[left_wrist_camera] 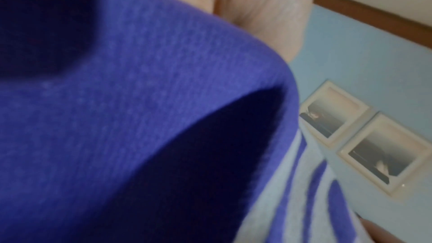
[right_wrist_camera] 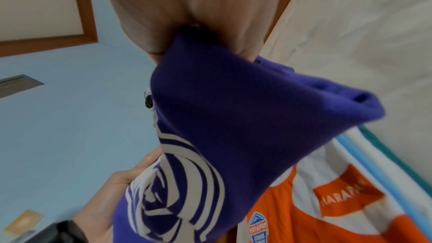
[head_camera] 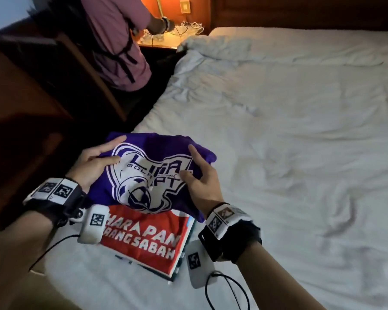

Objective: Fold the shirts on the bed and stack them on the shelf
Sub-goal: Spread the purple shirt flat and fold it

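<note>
A folded purple shirt [head_camera: 148,175] with a white crest is lifted a little above the bed's near corner. My left hand [head_camera: 119,151] grips its left edge, thumb on top and palm underneath. My right hand [head_camera: 187,161] pinches the right edge, index finger stretched along the top. In the right wrist view the purple shirt [right_wrist_camera: 233,108] hangs from my fingers [right_wrist_camera: 187,6], with my left hand [right_wrist_camera: 112,200] under it. Purple cloth [left_wrist_camera: 117,99] fills the left wrist view. A folded red and white shirt [head_camera: 143,238] lies flat on the sheet just below.
The bed [head_camera: 278,130] with a rumpled white sheet stretches to the right and far side. Another person in a pink shirt [head_camera: 114,41] stands at a lit nightstand [head_camera: 161,42] at the far left. Dark wooden furniture [head_camera: 20,97] runs along the left.
</note>
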Available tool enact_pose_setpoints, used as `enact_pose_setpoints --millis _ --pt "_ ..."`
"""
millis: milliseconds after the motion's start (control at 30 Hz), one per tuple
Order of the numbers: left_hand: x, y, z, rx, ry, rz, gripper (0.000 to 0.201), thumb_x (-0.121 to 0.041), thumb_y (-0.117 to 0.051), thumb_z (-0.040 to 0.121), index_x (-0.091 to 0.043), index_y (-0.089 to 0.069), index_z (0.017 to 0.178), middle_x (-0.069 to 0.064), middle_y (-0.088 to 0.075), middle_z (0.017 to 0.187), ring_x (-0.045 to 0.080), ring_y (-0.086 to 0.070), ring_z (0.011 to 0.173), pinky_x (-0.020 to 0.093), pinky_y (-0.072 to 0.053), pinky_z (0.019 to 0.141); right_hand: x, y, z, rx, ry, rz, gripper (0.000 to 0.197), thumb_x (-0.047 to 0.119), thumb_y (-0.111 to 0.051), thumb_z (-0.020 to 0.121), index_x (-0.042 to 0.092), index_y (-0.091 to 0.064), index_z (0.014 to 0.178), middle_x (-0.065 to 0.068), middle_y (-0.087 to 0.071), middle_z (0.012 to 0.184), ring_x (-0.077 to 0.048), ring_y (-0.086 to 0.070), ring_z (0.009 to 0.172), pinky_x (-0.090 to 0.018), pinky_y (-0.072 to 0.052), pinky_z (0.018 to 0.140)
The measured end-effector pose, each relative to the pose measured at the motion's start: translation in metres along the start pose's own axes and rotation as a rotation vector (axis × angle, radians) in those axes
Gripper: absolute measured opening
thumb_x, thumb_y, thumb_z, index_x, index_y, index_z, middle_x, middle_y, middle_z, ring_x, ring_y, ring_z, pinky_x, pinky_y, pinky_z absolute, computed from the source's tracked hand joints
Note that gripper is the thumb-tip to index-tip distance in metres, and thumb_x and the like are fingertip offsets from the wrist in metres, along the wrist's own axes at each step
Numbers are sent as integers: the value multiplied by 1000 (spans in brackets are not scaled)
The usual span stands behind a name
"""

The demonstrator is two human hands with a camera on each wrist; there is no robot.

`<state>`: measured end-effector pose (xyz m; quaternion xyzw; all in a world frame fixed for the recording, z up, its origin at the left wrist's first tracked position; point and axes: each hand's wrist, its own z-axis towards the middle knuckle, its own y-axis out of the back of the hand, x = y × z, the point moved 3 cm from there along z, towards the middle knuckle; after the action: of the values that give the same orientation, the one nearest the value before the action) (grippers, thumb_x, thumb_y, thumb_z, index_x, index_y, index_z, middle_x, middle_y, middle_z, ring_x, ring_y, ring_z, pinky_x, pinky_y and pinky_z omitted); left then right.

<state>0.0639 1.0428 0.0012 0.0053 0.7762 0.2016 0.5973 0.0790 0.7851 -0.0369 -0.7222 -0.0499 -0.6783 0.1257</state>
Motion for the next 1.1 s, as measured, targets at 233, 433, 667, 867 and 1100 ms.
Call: enact_pose_setpoints --millis 233,433,667,867,1100 --pt "111 21 36 -127 229 210 51 -20 -73 83 -36 -61 129 2 -62 130 20 -57 122 31 -39 107 -121 -41 -7 -107 -248 -71 70 19 -66 87 31 -35 148 6 -47 144 -8 -44 130 -32 -37 112" --pt "199 29 4 -381 556 268 51 -48 -71 80 -10 -68 115 10 -66 118 32 -61 108 37 -46 96 -193 -36 -59 -412 -528 -66 70 25 -84 73 20 -43 130 0 -62 105 -21 -65 93 -43 -53 89" --pt "226 46 1 -306 677 248 66 -55 -69 40 -12 -72 91 13 -71 93 32 -68 86 35 -51 72 -181 -33 -68 -359 -657 -103 53 34 -86 68 17 -53 106 3 -67 96 -14 -66 84 -22 -52 68" --pt "183 44 11 -372 457 213 8 -27 -69 81 -20 -70 84 6 -67 93 23 -60 83 26 -40 74 -177 -40 -62 -220 -829 -66 24 16 -78 76 7 -64 93 -5 -66 65 -13 -61 50 -22 -47 46" --pt "200 58 1 -328 418 409 25 -33 -66 90 -9 -69 91 11 -66 92 29 -61 91 29 -42 78 -177 -40 -76 -223 -954 -44 22 18 -61 84 10 -57 64 -5 -57 57 -20 -53 49 -21 -35 47"
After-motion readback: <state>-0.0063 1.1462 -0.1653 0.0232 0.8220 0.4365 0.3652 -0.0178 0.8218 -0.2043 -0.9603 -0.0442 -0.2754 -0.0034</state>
